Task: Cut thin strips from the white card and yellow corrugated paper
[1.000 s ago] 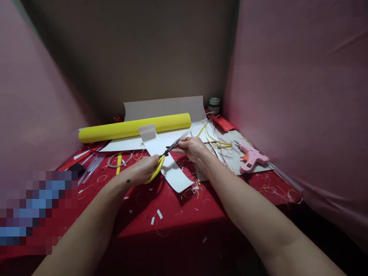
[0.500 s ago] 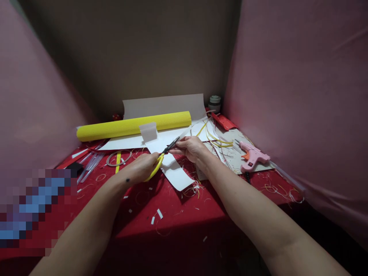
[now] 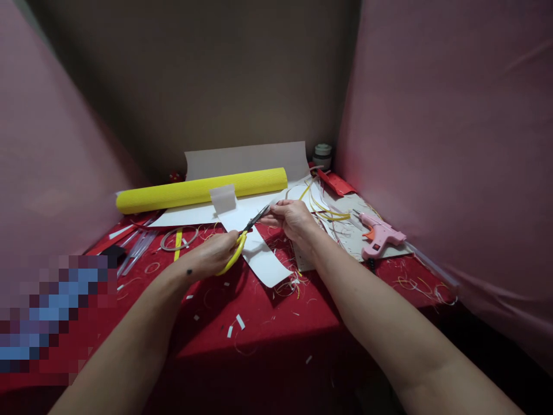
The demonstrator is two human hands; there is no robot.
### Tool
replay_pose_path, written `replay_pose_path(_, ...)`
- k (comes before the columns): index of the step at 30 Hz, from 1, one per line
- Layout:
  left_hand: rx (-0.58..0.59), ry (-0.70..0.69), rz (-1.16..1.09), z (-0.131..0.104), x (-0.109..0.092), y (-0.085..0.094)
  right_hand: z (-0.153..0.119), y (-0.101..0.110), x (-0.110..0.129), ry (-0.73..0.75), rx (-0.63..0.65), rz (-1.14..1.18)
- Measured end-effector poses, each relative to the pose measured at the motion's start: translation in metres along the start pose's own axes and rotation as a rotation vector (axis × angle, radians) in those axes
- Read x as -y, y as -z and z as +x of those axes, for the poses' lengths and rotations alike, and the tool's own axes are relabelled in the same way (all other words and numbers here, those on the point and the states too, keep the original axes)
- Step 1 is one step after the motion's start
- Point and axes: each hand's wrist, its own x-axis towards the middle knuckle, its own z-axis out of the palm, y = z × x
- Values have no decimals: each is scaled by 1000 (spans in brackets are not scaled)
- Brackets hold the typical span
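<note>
My left hand [image 3: 220,251] is closed around the yellow handles of a pair of scissors [image 3: 233,256]. Their dark blades [image 3: 258,218] point up and to the right, towards my right hand [image 3: 294,218]. That hand is pinched, its fingertips just beyond the blade tips, on a thin whitish strip [image 3: 273,204] that is mostly hidden by the fingers. Below the scissors lies a long white piece of paper [image 3: 265,265], its far end [image 3: 223,197] curled up against a yellow corrugated roll [image 3: 173,193].
White sheets [image 3: 246,158] lie behind and under the roll. To the right, a pink glue gun [image 3: 382,235] rests on a grey board [image 3: 349,204] with yellow strips [image 3: 332,214]. Clear sticks [image 3: 138,248] and a ring [image 3: 166,239] are at left. Paper scraps [image 3: 240,321] dot the red cloth [image 3: 276,323].
My right hand has shifted slightly right and up, and the pale strip that stretched past its fingers towards the back right is no longer plainly seen there. The scissors have barely moved.
</note>
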Motion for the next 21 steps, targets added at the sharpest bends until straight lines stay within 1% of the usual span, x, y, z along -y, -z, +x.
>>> replay_pose_path(2, -18, 17, -2, 1, -3, -2, -1, -2, -2, -27, -2, -15)
replay_pose_path(5, -56, 59, 50, 3, -2, -6, -2, -3, -5, -31, 9, -17)
replay_pose_path(7, -65, 50, 80, 3, -1, -8, -2, -3, -5, -24, 17, -12)
replay_pose_path(11, -39, 25, 143, 2, -1, -4, -1, -3, -7, -29, 14, -15)
replay_pose_path(15, -25, 75, 179, 1, -3, 1, 0, -3, -8, -35, 30, -1)
replay_pose_path(21, -80, 16, 132, 0, 1, 2, 1, 1, 0, 59, 17, 58)
